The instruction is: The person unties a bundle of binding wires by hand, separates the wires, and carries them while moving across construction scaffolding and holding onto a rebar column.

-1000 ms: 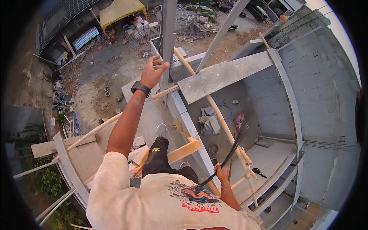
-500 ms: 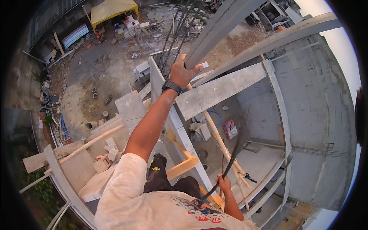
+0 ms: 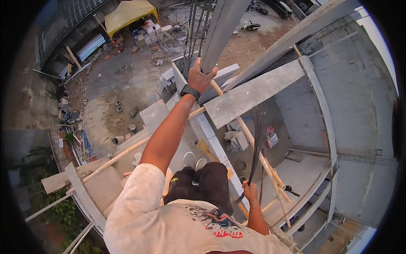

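Observation:
With my arm stretched forward, my left hand point(image 3: 202, 78) grips the near edge of a grey concrete post point(image 3: 223, 36), thumb on the right side and fingers partly hidden behind it. A dark watch point(image 3: 190, 92) is on that wrist. Upright steel rebar point(image 3: 196, 29) stands just left of the post. Lower right, my right hand point(image 3: 250, 191) is closed around a bundle of thin black wires point(image 3: 256, 156), which fans out upward and hangs below the fist. A pale block wall point(image 3: 215, 146) runs between my legs and the right hand.
Bamboo poles point(image 3: 258, 148) cross at right, beneath a flat grey slab point(image 3: 258, 93). Broken blocks point(image 3: 236, 139) and a red-and-white bag point(image 3: 271, 137) lie on the floor below. Another bamboo pole point(image 3: 116, 158) runs along the left. A yellow canopy point(image 3: 129, 16) stands over stacked bags on the ground far below.
My view has shifted, and both my feet now show close together on the ledge. The wire bundle stands more upright in my right hand. My left hand keeps its hold on the post.

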Tool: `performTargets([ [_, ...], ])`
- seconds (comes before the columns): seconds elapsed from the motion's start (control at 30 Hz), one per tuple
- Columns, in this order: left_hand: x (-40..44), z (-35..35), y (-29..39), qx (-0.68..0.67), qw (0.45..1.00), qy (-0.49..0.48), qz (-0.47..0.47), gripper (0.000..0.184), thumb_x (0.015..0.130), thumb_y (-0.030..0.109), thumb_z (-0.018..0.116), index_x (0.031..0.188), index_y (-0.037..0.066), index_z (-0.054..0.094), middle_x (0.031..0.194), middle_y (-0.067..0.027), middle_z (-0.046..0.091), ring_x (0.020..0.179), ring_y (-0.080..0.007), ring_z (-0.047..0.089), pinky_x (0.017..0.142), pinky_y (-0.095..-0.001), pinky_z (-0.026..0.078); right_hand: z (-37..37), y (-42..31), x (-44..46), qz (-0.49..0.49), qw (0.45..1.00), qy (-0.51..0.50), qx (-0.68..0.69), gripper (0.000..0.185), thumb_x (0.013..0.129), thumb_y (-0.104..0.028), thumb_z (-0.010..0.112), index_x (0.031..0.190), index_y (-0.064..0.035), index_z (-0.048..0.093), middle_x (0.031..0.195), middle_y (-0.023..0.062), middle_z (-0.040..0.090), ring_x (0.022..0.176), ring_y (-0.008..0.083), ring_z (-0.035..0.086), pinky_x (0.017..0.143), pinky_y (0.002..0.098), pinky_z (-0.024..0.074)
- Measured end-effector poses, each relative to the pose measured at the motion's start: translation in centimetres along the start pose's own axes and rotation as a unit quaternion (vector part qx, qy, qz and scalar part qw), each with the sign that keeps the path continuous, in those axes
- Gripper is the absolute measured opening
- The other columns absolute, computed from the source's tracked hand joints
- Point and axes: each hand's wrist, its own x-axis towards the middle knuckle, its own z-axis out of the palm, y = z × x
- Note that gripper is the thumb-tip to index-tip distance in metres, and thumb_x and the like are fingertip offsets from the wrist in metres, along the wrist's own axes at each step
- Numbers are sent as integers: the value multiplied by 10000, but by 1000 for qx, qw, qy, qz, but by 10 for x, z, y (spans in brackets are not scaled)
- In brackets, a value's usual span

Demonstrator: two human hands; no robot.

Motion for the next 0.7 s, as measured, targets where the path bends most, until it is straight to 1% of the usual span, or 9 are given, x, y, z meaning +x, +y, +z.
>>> performTargets([
  [0.27,4,-3,-14,-23,999,-12,-29,378,766,222,790,1028,37,590,849,-77,672,768,-144,624,735,-323,520,37,6,30,-27,999,-23,25,315,943,-303,606,879,0,660,692,72,669,637,164,619,605,330,479],
  [0.37,9,-4,-17,-19,999,-16,-42,386,768,224,795,1036,37,589,863,-63,669,781,-132,618,743,-319,520,28,-25,32,-26,999,-17,34,308,944,-300,607,876,-3,653,656,55,636,622,147,606,586,320,472],
  [0.43,2,-8,-12,2,999,-9,-40,394,772,229,800,1044,37,590,870,-59,669,791,-129,618,748,-317,521,14,-52,29,-66,994,25,86,330,951,-331,609,869,-13,641,619,42,594,599,145,596,577,321,467],
  [0.5,7,-14,1,34,998,-42,-29,424,773,323,854,971,54,591,850,-30,638,772,-108,599,708,-301,522,6,-58,37,-63,992,42,98,361,959,-361,599,849,-18,627,611,36,578,578,145,586,563,319,462],
  [0.53,9,-14,-4,50,998,-27,-16,474,753,387,867,960,56,597,856,-35,658,772,-109,604,713,-300,523,3,-66,38,-58,990,59,112,394,967,-391,589,830,-22,612,603,30,561,557,145,576,549,317,456],
  [0.57,9,-13,-8,49,998,-32,-20,474,753,387,867,960,56,597,856,-35,658,772,-109,604,713,-300,523,-3,-72,37,-52,991,59,111,394,967,-391,589,830,-22,612,603,30,561,557,145,576,549,317,456],
  [0.63,13,-16,-2,93,993,-52,-46,496,754,416,861,966,54,597,872,-44,673,791,-109,612,721,-300,521,-24,-104,36,-31,994,27,102,487,989,-455,498,828,-8,606,623,84,580,574,211,604,569,358,473],
  [0.67,12,-15,-7,69,995,-58,-45,497,758,416,857,973,50,598,894,-55,683,813,-116,620,731,-301,519,-32,-115,35,-30,994,24,98,487,989,-455,498,828,-8,606,623,84,580,574,211,604,569,358,473],
  [0.7,11,-15,-7,68,995,-54,-48,497,758,416,857,973,50,598,894,-55,683,813,-116,620,731,-301,519,-38,-127,36,-52,993,32,99,505,989,-475,509,772,-24,575,590,50,541,531,171,570,525,332,452],
])
